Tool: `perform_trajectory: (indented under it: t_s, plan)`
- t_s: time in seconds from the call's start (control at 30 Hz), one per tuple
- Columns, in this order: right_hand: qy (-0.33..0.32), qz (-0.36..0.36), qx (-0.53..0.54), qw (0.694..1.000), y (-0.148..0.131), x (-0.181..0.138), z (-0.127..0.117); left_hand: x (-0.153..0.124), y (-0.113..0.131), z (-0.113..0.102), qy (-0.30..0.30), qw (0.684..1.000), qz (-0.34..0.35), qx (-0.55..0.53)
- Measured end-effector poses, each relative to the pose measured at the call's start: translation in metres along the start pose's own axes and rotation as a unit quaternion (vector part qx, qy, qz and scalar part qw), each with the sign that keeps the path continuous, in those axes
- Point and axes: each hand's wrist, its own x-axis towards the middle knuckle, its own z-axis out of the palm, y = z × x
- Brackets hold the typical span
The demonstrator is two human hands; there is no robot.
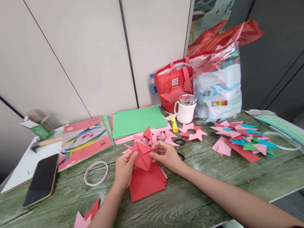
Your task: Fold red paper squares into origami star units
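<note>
Between my two hands is a folded piece of red paper, its creases and flaps facing me. My left hand pinches its left side with the thumb on top. At the right side, my right hand grips a flap between thumb and fingers. Directly below lies a stack of red paper squares on the table, with pink edges showing at its right. Behind the held paper are several pink folded pieces, partly hidden by it and my hands.
Across the back stand a green paper stack, a glue stick, a white mug and a red bag. Folded paper pieces are heaped at right. A phone and white ring lie at left, more folded pieces near my left forearm.
</note>
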Motion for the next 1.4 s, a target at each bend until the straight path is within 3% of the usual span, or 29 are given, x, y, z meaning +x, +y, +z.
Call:
perform_trajectory:
  t_s: [0.2,0.43,0.63,1.1,1.4]
  plan:
    - [-0.031,-0.009,-0.013,0.999,0.0019,-0.0005,0.0012,-0.0008,-0.0016,-0.0003,-0.010,1.000,0.004,0.021]
    - [-0.006,-0.026,-0.042,0.999,0.0064,0.0023,-0.0030,-0.0006,-0.0011,-0.0017,0.021,0.999,-0.011,0.029]
    - [-0.018,-0.011,-0.039,0.999,0.0059,0.0007,-0.0023,-0.0017,-0.0018,-0.0026,-0.012,0.999,-0.015,0.042]
    - [-0.010,-0.070,-0.085,0.994,0.0039,0.0015,-0.0040,0.0001,0.0016,-0.0002,0.000,0.999,0.003,0.034]
    - [0.007,-0.032,-0.034,0.999,0.0062,0.0023,-0.0049,-0.0013,0.0034,0.0005,0.000,1.000,0.000,-0.002]
